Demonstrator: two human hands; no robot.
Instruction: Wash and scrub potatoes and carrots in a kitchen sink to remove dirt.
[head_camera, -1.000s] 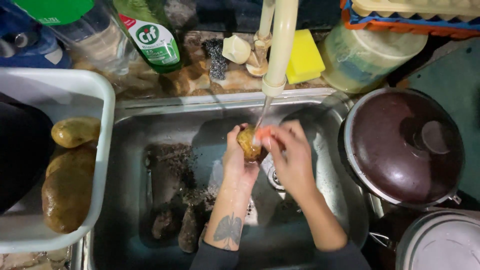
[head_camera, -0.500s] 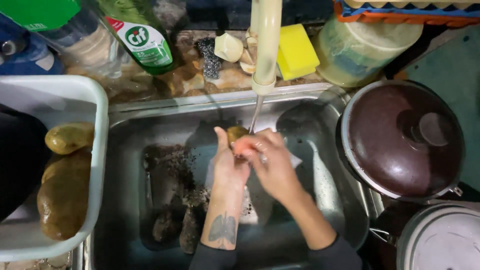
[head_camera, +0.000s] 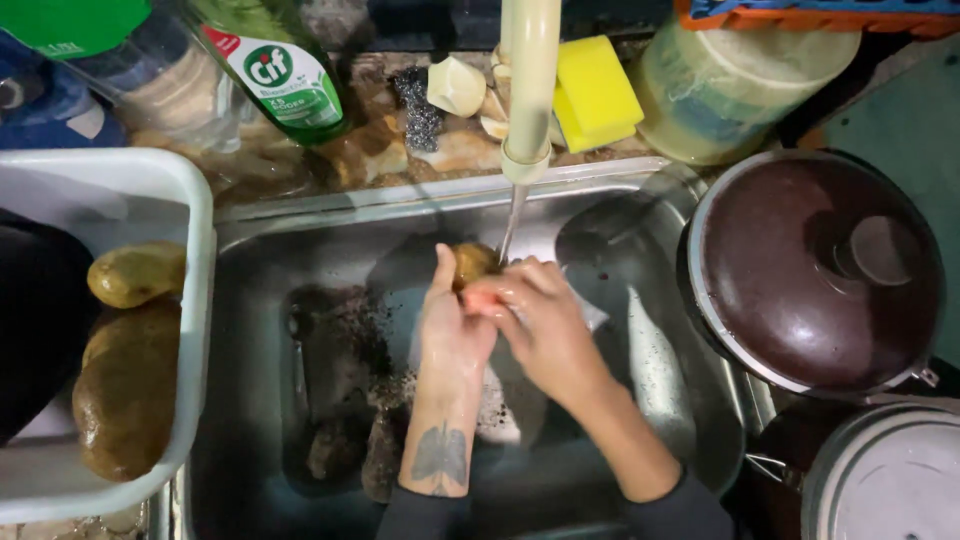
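Both hands grip one small potato (head_camera: 472, 264) under the tap (head_camera: 528, 90). My left hand (head_camera: 452, 325) cups it; my right hand (head_camera: 540, 320) rubs it. Since a moment ago the hands have moved up closer to the water, so the washing goes on. Washed potatoes (head_camera: 130, 340) sit in the white tub (head_camera: 195, 300). Dirt lies in the sink (head_camera: 650, 350). A brown pot lid (head_camera: 810, 270) is near.

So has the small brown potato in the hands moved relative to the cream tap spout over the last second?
No. The small brown potato sits just left of the water stream under the cream tap spout, as before; only the camera view shifted.
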